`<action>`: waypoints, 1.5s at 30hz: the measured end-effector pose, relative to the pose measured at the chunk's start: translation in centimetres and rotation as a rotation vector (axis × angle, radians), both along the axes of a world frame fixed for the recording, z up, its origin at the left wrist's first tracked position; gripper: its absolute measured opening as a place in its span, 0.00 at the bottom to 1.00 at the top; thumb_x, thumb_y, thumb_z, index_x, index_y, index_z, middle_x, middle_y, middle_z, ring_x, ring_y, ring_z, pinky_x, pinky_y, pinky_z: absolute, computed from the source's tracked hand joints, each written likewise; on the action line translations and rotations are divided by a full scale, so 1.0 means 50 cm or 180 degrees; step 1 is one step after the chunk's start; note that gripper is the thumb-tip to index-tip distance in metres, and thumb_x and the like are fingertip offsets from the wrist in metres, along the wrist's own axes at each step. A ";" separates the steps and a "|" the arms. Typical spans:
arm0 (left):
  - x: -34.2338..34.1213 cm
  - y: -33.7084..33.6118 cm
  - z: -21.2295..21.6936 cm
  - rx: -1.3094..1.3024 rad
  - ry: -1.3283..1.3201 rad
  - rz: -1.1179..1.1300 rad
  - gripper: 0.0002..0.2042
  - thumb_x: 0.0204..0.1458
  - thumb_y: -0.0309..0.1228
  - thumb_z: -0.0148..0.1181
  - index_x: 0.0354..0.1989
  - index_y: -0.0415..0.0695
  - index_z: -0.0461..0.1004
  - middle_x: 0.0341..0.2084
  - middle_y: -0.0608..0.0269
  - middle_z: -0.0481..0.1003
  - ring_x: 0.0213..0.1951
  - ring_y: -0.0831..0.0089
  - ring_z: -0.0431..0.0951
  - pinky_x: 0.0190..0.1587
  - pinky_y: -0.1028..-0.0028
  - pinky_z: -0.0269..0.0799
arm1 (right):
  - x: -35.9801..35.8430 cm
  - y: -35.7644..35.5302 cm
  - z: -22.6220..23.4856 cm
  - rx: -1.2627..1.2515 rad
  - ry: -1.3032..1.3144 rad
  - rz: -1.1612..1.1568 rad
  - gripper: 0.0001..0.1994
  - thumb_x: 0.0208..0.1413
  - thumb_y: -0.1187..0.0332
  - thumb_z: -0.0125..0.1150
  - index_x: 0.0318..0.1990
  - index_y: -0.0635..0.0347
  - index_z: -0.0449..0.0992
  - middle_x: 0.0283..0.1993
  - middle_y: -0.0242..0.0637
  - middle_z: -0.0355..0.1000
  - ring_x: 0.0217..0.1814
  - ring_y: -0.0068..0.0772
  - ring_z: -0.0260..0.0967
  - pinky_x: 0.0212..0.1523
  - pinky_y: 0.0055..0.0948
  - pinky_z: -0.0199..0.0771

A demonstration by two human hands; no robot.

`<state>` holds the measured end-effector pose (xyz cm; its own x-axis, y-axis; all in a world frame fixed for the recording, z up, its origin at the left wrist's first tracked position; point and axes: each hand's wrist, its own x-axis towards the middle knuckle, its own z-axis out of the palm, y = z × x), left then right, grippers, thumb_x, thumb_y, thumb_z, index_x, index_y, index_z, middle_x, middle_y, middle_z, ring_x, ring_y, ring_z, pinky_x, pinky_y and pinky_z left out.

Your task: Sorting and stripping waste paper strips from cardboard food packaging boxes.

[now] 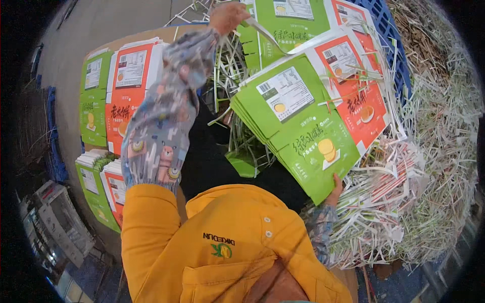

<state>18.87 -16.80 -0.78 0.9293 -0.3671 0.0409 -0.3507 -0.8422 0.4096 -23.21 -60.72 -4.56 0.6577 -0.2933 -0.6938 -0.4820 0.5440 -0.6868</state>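
Observation:
My right hand (334, 192) grips the lower right corner of a thick stack of printed card sheets (281, 132), green on the left and red on the right. The stack is tilted and its left edges are fanned in layers. Above its top edge, the fingers of my left hand (228, 18) are closed on a narrow pale paper strip (263, 33). That strip curves down to the stack's upper edge; whether it is still joined there I cannot tell. Another green printed stack (256, 49) lies just behind.
Piles of green and red printed sheets (132, 70) stand on cardboard at the left. A large heap of shredded paper strips (434, 171) fills the right side, beside a blue plastic crate (386, 35). More loose strips (230, 76) hang below my left arm.

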 end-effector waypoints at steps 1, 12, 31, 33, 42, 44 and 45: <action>0.018 0.006 0.003 0.0559 0.0997 0.0230 0.29 0.40 0.35 0.57 0.55 0.49 0.56 0.50 0.51 0.61 0.53 0.53 0.58 0.57 0.60 0.48 | -0.002 0.000 -0.005 0.0005 0.0001 0.0020 0.17 0.52 0.66 0.45 0.46 0.69 0.62 0.44 0.42 0.66 0.42 0.34 0.66 0.41 0.33 0.69; -0.403 -0.072 0.087 -0.2035 0.2357 0.0678 0.12 0.45 0.34 0.51 0.23 0.37 0.72 0.18 0.61 0.73 0.18 0.76 0.70 0.23 0.79 0.65 | 0.049 0.055 0.047 0.0136 -0.0116 -0.0275 0.16 0.49 0.68 0.49 0.44 0.68 0.65 0.41 0.40 0.67 0.40 0.34 0.67 0.40 0.29 0.69; -0.609 -0.196 0.014 -0.5013 0.3115 0.2571 0.18 0.42 0.18 0.52 0.44 0.34 0.63 0.40 0.53 0.69 0.39 0.63 0.72 0.41 0.69 0.70 | 0.130 0.038 0.065 -0.2127 -0.0503 0.0008 0.11 0.52 0.68 0.47 0.39 0.66 0.65 0.33 0.38 0.66 0.33 0.25 0.66 0.35 0.22 0.69; -0.602 -0.190 0.019 -0.4943 0.3117 0.2511 0.18 0.42 0.18 0.52 0.45 0.34 0.62 0.39 0.53 0.69 0.39 0.64 0.72 0.41 0.70 0.70 | 0.135 -0.053 -0.064 -0.2655 -0.1029 0.0492 0.13 0.52 0.67 0.47 0.43 0.65 0.64 0.37 0.39 0.66 0.38 0.28 0.66 0.38 0.24 0.69; -0.606 -0.143 0.017 -0.4677 0.3299 0.2240 0.17 0.43 0.19 0.52 0.44 0.33 0.64 0.38 0.54 0.70 0.37 0.64 0.73 0.40 0.70 0.70 | 0.284 -0.092 -0.056 0.0382 -0.0948 -0.1098 0.23 0.49 0.62 0.53 0.51 0.62 0.58 0.45 0.39 0.65 0.44 0.34 0.65 0.45 0.33 0.67; -0.597 -0.142 0.007 -0.4185 0.3454 0.2616 0.15 0.43 0.21 0.52 0.43 0.34 0.65 0.37 0.54 0.71 0.35 0.65 0.73 0.38 0.71 0.71 | 0.281 -0.109 -0.052 -0.0191 -0.1014 -0.0464 0.21 0.47 0.65 0.54 0.48 0.65 0.60 0.44 0.40 0.65 0.43 0.35 0.65 0.44 0.33 0.67; -0.597 -0.136 0.004 -0.4191 0.3434 0.2642 0.15 0.43 0.21 0.52 0.43 0.34 0.65 0.37 0.54 0.71 0.35 0.65 0.73 0.38 0.71 0.71 | 0.277 -0.113 -0.052 -0.0792 -0.1075 0.0157 0.20 0.45 0.69 0.55 0.45 0.68 0.62 0.43 0.42 0.65 0.42 0.36 0.66 0.43 0.33 0.68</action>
